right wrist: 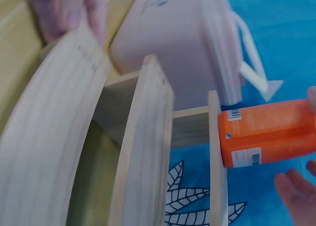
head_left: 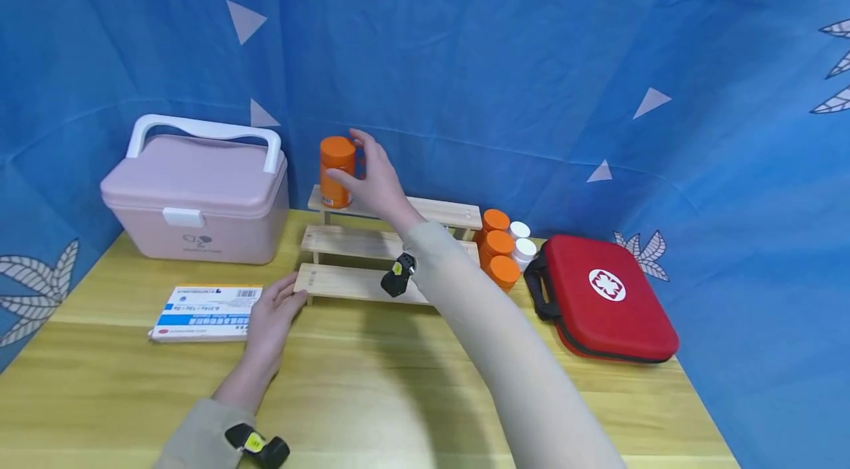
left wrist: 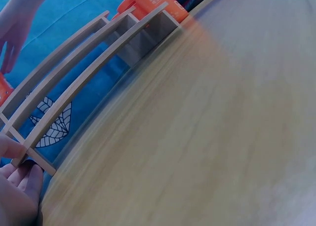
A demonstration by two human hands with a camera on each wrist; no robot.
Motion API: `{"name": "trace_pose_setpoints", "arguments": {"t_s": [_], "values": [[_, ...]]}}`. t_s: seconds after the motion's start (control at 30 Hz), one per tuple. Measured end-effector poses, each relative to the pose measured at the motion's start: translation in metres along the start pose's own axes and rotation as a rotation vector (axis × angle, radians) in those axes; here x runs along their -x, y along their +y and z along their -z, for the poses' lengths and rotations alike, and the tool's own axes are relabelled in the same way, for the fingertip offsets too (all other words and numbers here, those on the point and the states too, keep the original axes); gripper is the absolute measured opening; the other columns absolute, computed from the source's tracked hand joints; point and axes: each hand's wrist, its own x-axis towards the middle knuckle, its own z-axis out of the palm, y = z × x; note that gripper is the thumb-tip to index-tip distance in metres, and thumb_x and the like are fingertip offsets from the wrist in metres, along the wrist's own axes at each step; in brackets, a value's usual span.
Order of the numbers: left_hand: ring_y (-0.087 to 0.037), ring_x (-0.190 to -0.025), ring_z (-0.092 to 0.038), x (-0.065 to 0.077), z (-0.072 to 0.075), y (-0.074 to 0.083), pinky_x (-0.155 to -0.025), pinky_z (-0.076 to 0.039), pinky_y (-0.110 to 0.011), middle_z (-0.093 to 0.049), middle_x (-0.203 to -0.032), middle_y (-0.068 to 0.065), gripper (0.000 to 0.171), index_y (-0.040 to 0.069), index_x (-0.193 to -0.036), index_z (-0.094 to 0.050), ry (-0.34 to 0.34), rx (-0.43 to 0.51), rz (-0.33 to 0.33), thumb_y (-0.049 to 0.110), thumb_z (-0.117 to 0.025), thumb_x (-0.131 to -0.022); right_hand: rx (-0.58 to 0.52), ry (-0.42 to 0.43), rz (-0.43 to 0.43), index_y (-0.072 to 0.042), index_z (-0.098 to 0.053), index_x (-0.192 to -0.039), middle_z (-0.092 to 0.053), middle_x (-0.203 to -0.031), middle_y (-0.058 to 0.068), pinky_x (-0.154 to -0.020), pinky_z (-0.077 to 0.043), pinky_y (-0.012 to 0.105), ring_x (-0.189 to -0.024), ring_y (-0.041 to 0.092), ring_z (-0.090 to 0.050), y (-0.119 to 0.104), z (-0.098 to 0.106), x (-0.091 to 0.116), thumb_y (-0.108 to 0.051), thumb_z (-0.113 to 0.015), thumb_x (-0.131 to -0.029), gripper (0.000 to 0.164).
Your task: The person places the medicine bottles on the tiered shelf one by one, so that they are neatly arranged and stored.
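Observation:
An orange bottle (head_left: pixel 330 189) with an orange cap stands upright at the left end of the top board of a three-tier wooden shelf (head_left: pixel 341 242). Around its right side is my right hand (head_left: pixel 378 181), thumb and fingers spread. In the right wrist view the fingers (right wrist: pixel 295 189) are apart from the bottle (right wrist: pixel 266 132), while the thumb is at its cap end, cut by the frame edge. My left hand (head_left: pixel 272 318) grips the left end of the lowest board, with fingers (left wrist: pixel 11 148) above and below its edge.
To the left stand a pink lidded box (head_left: pixel 192 196) with a white handle and a flat white-and-blue medicine box (head_left: pixel 206 313). Right of the shelf are orange-capped bottles (head_left: pixel 499 242) and white-capped ones (head_left: pixel 524 249), then a red first-aid case (head_left: pixel 617 299). A blue curtain (head_left: pixel 531 49) hangs behind.

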Motion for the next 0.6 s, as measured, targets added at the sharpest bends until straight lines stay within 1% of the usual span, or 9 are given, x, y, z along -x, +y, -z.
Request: {"name": "trace_pose_setpoints", "arguments": {"t_s": [0.1,0.17,0.27,0.33,0.4,0.5,0.6], "values": [[-0.023,-0.128,-0.044,0.000,-0.002,0.000,-0.108,-0.035,-0.037,-0.042,-0.146,-0.010,0.057,0.012,-0.146,-0.036,-0.001,-0.004,-0.002,0.028,-0.057,-0.096,-0.046,0.000,-0.055,-0.019,-0.030,-0.147,-0.037,-0.142,0.004,-0.099,-0.045,0.036,-0.125,0.026,-0.044,0.007,0.007,0.012,-0.044,-0.066,-0.087,0.074],[-0.023,-0.128,-0.044,0.000,-0.003,0.001,-0.108,-0.035,-0.037,-0.042,-0.145,-0.011,0.057,0.011,-0.146,-0.036,0.003,-0.008,-0.003,0.028,-0.057,-0.096,-0.033,-0.005,-0.063,-0.017,-0.034,-0.145,-0.039,-0.141,0.004,-0.100,-0.044,0.036,-0.126,0.026,-0.043,0.011,0.013,0.022,-0.043,-0.066,-0.088,0.069],[-0.024,-0.128,-0.044,0.000,-0.003,0.001,-0.108,-0.035,-0.037,-0.043,-0.145,-0.011,0.057,0.011,-0.146,-0.037,0.005,-0.009,0.003,0.028,-0.058,-0.096,0.019,-0.009,-0.023,-0.011,-0.042,-0.140,-0.043,-0.138,0.004,-0.101,-0.042,0.036,-0.124,0.024,-0.044,0.017,0.023,0.043,-0.034,-0.066,-0.091,0.059],[-0.024,-0.127,-0.045,0.001,-0.003,0.001,-0.108,-0.035,-0.037,-0.043,-0.144,-0.012,0.057,0.010,-0.146,-0.037,0.006,-0.003,0.001,0.028,-0.057,-0.096,0.081,-0.007,0.015,-0.009,-0.048,-0.136,-0.047,-0.135,0.005,-0.100,-0.043,0.035,-0.120,0.023,-0.045,0.021,0.031,0.059,-0.030,-0.066,-0.091,0.052],[-0.024,-0.127,-0.045,0.001,-0.003,0.002,-0.108,-0.034,-0.037,-0.043,-0.144,-0.012,0.057,0.010,-0.146,-0.036,0.006,0.003,-0.001,0.028,-0.057,-0.096,0.124,0.004,0.046,-0.008,-0.053,-0.131,-0.050,-0.132,0.006,-0.099,-0.043,0.036,-0.118,0.023,-0.047,0.027,0.040,0.076,-0.026,-0.066,-0.091,0.045],[-0.023,-0.127,-0.045,0.001,-0.003,0.003,-0.108,-0.035,-0.036,-0.043,-0.144,-0.012,0.057,0.009,-0.146,-0.036,0.010,0.008,-0.007,0.029,-0.057,-0.097,0.176,0.034,0.057,-0.010,-0.058,-0.125,-0.055,-0.127,0.004,-0.097,-0.043,0.037,-0.115,0.022,-0.048,0.036,0.053,0.099,-0.024,-0.066,-0.091,0.037],[-0.022,-0.128,-0.044,0.001,-0.002,0.004,-0.108,-0.035,-0.035,-0.043,-0.145,-0.011,0.057,0.011,-0.146,-0.037,0.016,0.002,0.004,0.030,-0.057,-0.096,0.188,0.073,0.046,-0.010,-0.062,-0.120,-0.057,-0.123,0.003,-0.096,-0.043,0.037,-0.114,0.021,-0.049,0.046,0.064,0.118,-0.022,-0.066,-0.091,0.031]]}}
